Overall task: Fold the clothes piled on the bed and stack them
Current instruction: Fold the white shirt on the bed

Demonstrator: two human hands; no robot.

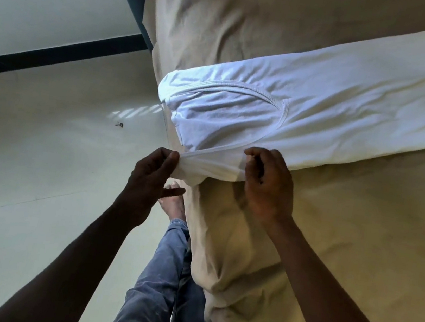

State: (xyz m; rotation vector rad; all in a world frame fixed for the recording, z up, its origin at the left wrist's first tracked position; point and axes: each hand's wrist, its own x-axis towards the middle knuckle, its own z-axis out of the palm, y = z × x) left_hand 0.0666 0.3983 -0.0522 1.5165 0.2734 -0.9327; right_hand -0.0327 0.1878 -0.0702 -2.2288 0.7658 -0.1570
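While taut, shirt (323, 100) (white) between hands (153, 177) (267, 187).

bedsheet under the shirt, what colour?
Plain beige/tan bedsheet, no pattern, under the white shirt. Head view, the only one, shows it clearly.

- Left hand (151, 177) is pinching the shirt (323, 100) edge between thumb and forefinger, the other fingers spreading loose below.
- Right hand (268, 185) is gripping the same edge, fingers curling under, back of hand up.
- Both forearms are reaching forward, bare, hands close together.
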